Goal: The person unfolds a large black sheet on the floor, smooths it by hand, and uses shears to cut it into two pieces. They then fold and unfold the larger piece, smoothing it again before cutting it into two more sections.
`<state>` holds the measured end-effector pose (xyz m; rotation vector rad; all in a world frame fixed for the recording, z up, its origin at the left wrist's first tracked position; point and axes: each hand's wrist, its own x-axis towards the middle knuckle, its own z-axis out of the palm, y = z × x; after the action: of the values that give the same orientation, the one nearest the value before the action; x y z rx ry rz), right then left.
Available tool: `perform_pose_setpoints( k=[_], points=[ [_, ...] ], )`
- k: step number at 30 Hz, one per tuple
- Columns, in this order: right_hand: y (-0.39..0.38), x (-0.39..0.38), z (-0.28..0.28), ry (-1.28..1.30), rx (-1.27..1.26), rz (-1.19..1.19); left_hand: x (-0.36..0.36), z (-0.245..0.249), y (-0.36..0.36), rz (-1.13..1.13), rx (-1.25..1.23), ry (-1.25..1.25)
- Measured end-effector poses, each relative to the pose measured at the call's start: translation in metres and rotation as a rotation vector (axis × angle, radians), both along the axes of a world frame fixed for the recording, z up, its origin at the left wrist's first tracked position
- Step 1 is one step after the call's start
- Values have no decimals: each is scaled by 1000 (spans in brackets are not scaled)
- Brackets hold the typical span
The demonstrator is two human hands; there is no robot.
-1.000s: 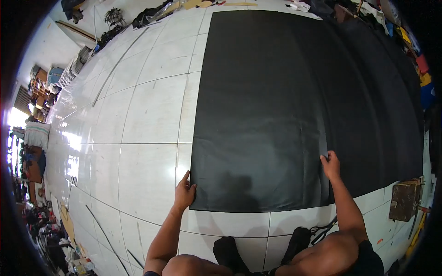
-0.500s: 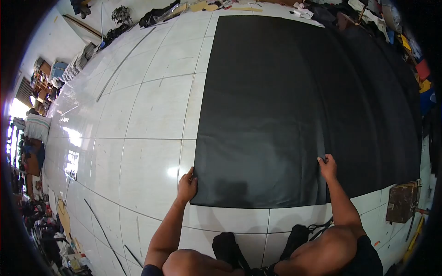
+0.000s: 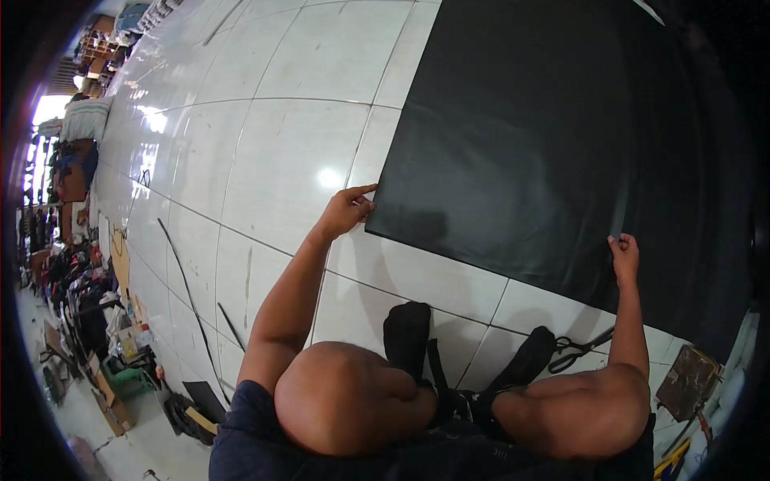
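Note:
A large black sheet (image 3: 497,184) with a smooth, leather-like surface lies on the tiled floor in front of my feet. At its near left corner is my left hand (image 3: 346,212), index finger stretched to the side edge and thumb apart from it. My right hand (image 3: 625,256) is closed in a pinch on the sheet near its front edge, where a lengthwise fold or overlapping edge (image 3: 622,200) runs away from me. What lies exactly between those fingertips is partly hidden.
Black-handled scissors (image 3: 571,354) lie by my right foot. A worn brown block (image 3: 688,382) stands at the right. Thin dark strips (image 3: 183,276) lie on the white tiles (image 3: 281,160) to the left, with cluttered goods (image 3: 88,297) beyond.
My view has tilted down and turned, so the sheet appears higher and rotated. My left hand's index finger and thumb have spread at the edge. The right hand stays at the fold.

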<state>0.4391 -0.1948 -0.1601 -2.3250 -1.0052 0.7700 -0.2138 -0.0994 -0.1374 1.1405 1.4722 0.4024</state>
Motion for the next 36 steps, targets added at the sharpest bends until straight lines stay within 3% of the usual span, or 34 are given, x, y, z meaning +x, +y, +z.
perform_pose_setpoints(
  k=[8,20,23,24,26,28,29,30,36],
  points=[
    [-4,3,-3,-60,21,45,-2,-12,-19,-69,205,138],
    [-8,14,-12,49,84,42,7,-4,-34,-160,386,285],
    [-7,11,-7,-17,16,35,-3,-16,-32,-205,374,357],
    [-8,14,-12,-91,32,73,0,-8,-32,-203,341,336],
    [-11,11,-12,6,115,29,-5,-28,-34,-138,383,178],
    [-12,12,1,-88,35,80,-3,-15,-31,-182,245,229],
    [-9,9,15,18,-79,48,-1,-14,-30,-174,260,204],
    [-11,19,1,-94,-10,156,0,-13,-32,-155,269,200],
    [-10,6,19,-80,-9,150,8,-7,-32,-115,224,225]
  ],
)
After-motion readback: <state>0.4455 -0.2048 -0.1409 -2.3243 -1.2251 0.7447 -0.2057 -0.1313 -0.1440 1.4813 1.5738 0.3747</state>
